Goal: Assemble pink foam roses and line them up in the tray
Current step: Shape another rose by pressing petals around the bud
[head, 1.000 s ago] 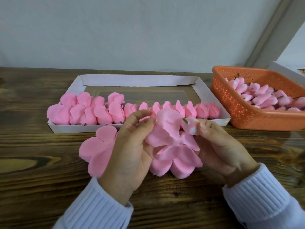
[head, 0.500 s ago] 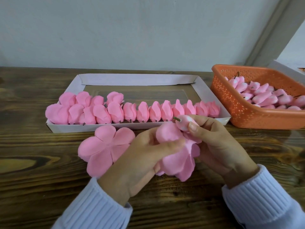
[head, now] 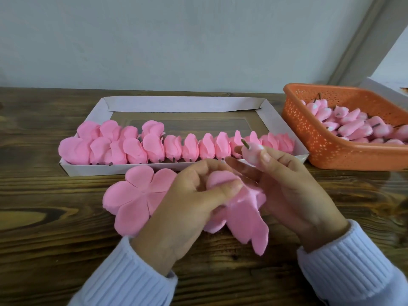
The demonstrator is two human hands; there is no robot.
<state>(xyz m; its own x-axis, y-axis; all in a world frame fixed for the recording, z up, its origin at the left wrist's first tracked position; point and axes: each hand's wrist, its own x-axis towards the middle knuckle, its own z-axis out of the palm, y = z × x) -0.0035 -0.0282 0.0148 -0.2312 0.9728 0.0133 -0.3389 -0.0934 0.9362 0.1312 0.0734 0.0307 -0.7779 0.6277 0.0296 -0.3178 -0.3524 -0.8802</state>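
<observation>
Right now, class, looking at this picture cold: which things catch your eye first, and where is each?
A long row of pink roses fills the near side of the white tray in the middle. In front, the left hand pinches loose petals while the right hand pinches a bud on a short stem. An orange basket of more buds stands at the right.

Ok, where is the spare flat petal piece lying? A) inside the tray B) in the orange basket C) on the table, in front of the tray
C: the flat petal piece lies on the wooden table, on the near side of the tray.
</observation>
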